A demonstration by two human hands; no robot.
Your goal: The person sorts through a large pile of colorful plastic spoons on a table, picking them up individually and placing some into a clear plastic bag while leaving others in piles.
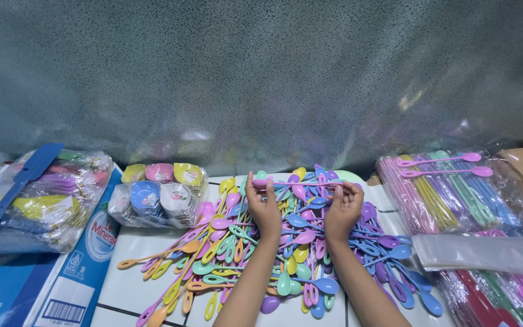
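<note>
- Biggest thing here: the heap of pastel plastic spoons (243, 254), spread under and around both wrists, spilling toward the person on the white tiled table (131, 284).
- Up and to the right of the right hand, clear bags of long-handled spoons (449, 194); two loose pink ones lie on top.
- Far out past the left hand, a bulging clear bag with a blue handle (31, 194) sits on a blue and white carton (86, 260); nearer, a pack of small round-bowled spoons (155, 194).
- Left hand (264, 209) and right hand (343, 209) are both curled, fingers clasping opposite ends of a small bundle of spoons (301, 181) held level between them, just above the heap.
- Handling call: these look feather-light, stiff, smooth and likely slippery, so they'd fan apart easily; pinching the handles together near both ends looks the safest hold.
</note>
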